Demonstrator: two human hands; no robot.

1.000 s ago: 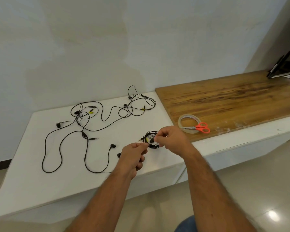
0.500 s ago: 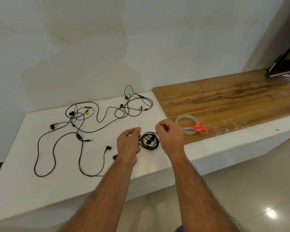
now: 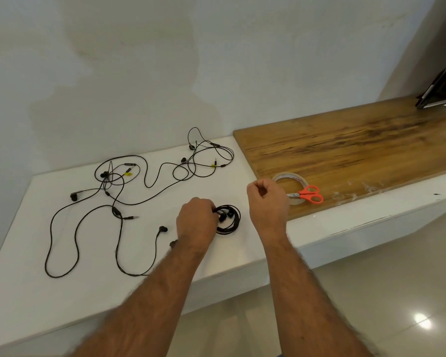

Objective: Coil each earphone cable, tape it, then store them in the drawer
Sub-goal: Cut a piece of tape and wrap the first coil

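A coiled black earphone (image 3: 229,219) lies on the white counter (image 3: 62,292), and my left hand (image 3: 196,222) grips its left side. My right hand (image 3: 267,199) hovers to the right of the coil with the fingers curled shut; I cannot see anything in them. Loose black earphone cables sprawl over the counter: one tangle (image 3: 108,191) at the left, another (image 3: 206,161) at the back. A roll of clear tape (image 3: 289,179) and orange-handled scissors (image 3: 310,195) rest on the wooden top just beyond my right hand. No drawer shows.
The wooden top (image 3: 345,150) adjoins the white counter on the right. A dark screen (image 3: 443,88) leans at the far right corner. A plain wall stands behind. Glossy floor tiles (image 3: 371,305) lie below the counter's front edge.
My right hand has let go of the coil and lifted to the right, toward the tape. My left hand has come down onto the coil, which now rests on the counter.
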